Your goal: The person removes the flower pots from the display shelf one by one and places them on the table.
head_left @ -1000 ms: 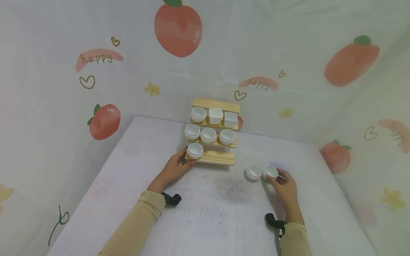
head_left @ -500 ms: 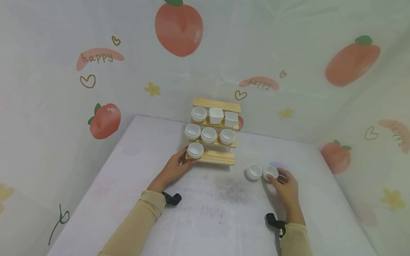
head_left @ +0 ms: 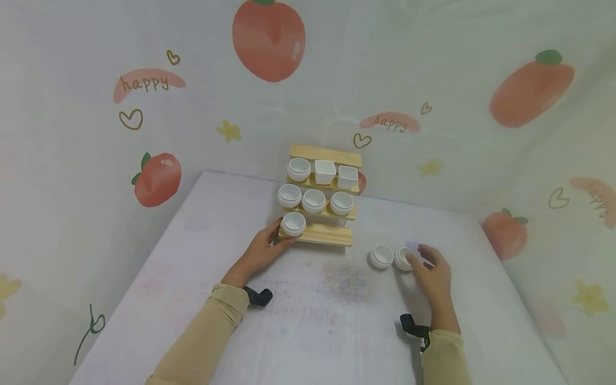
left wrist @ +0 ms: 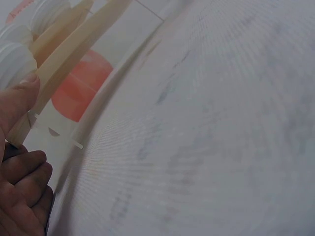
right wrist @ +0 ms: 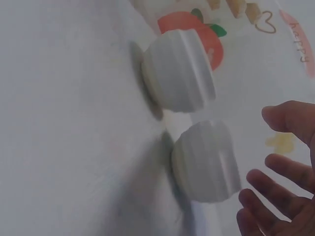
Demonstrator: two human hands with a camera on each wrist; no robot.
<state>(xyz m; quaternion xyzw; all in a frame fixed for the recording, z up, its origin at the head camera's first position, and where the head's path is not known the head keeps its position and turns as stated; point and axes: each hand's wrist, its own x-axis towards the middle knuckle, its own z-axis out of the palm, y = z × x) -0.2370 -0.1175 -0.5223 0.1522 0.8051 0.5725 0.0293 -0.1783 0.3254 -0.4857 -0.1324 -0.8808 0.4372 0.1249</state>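
Observation:
A stepped wooden stand (head_left: 332,235) holds small white pots on its shelves in the head view. My left hand (head_left: 260,251) grips the left end of its lowest shelf, beside a round white pot (head_left: 293,224). In the left wrist view the thumb (left wrist: 22,98) lies along the shelf edge by a white pot, and the other fingers curl below. Two more round pots stand on the table, a left one (head_left: 382,257) and a right one (right wrist: 206,162). My right hand (head_left: 435,275) is spread just beside the right pot, apart from it in the right wrist view.
Round pots (head_left: 314,201) fill the middle shelf. Above them are a round pot and two square ones (head_left: 347,177). The table (head_left: 313,331) has a pale cover and meets a fruit-printed cloth backdrop (head_left: 433,64) behind and at both sides.
My right hand has let go of the right pot, its fingers opening and drawing slightly right. The pot stays on the table. My left hand keeps its place at the stand.

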